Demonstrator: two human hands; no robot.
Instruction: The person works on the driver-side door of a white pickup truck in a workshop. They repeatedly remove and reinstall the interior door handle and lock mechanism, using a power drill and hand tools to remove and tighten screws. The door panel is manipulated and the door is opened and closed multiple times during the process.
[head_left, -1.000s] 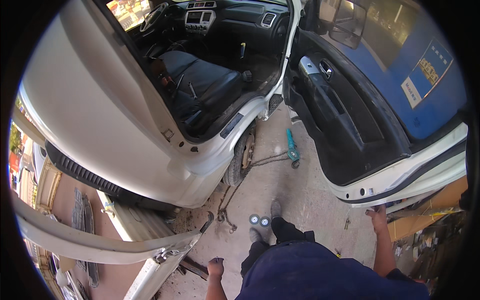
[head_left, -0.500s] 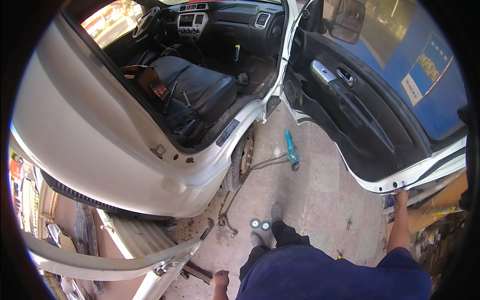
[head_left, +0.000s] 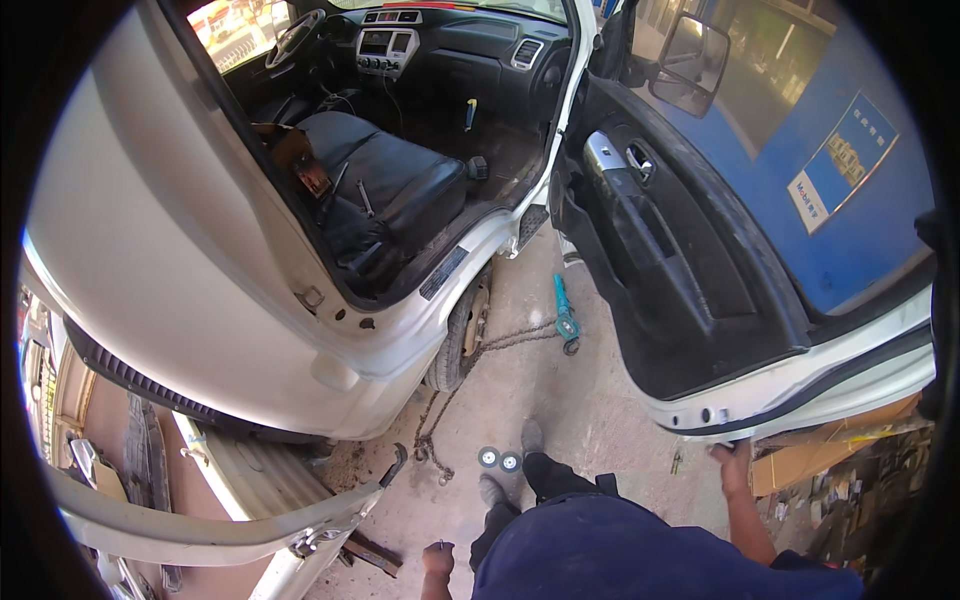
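Note:
My left hand [head_left: 437,558] is low at the bottom centre, fingers closed round something small that I cannot make out. My right hand [head_left: 731,462] grips the lower-right edge of the open white door [head_left: 700,300], which has black inner trim. The white cab body [head_left: 160,240] stands on the left, its doorway showing a black seat [head_left: 400,170] with wrenches [head_left: 366,198] on it. On the floor lie a teal chain hoist [head_left: 563,310] with chain [head_left: 510,337] and two small round wheel-like discs [head_left: 499,460] by my feet.
A curved white metal frame [head_left: 200,530] and loose panels [head_left: 140,450] are at lower left. A blue wall with a poster [head_left: 843,160] is behind the door. Cardboard [head_left: 790,470] and scrap pieces lie at lower right. The cab's wheel [head_left: 450,340] stands beside the chain.
My right hand and the door moved rightward half a second ago and are now back further left, closer to the cab. My left hand stays low, fingers closed.

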